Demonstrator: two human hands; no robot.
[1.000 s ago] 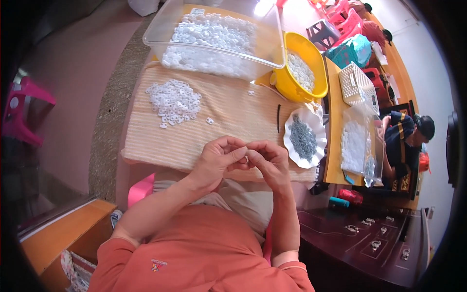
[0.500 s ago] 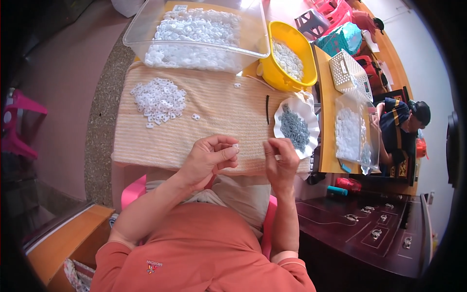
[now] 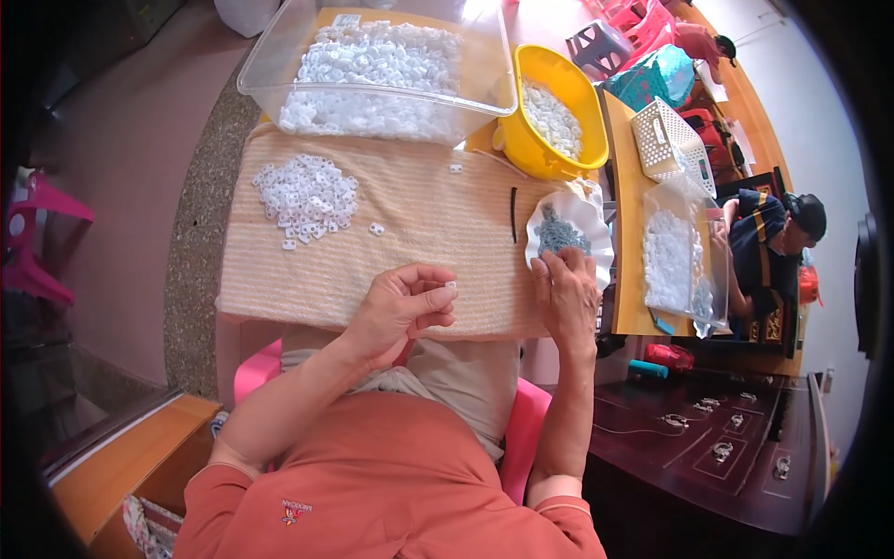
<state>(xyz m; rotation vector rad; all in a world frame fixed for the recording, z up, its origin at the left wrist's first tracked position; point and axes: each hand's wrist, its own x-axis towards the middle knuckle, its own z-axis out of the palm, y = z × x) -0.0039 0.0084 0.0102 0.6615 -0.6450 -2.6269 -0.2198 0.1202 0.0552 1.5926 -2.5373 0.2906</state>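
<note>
Small white plastic piece (image 3: 451, 285) sat pinched in left hand (image 3: 402, 307) fingertips above striped cloth (image 3: 419, 252), held ready while right hand (image 3: 566, 293) reached, fingers curled into scalloped white dish (image 3: 596, 219) of grey bits (image 3: 557, 235), grasp unclear; loose white pile (image 3: 305, 197) lay well left.

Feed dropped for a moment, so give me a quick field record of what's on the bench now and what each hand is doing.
left hand: raised over the near edge of the cloth, pinching a small white piece in its fingertips
right hand: fingers reaching into the white dish
dish contents: small grey parts
cloth: beige, ribbed, covers the work surface
loose pile: white pieces on the cloth, far left
clear bin: holds many white pieces, behind the cloth
yellow bowl: holds white pieces, right of the bin
</note>
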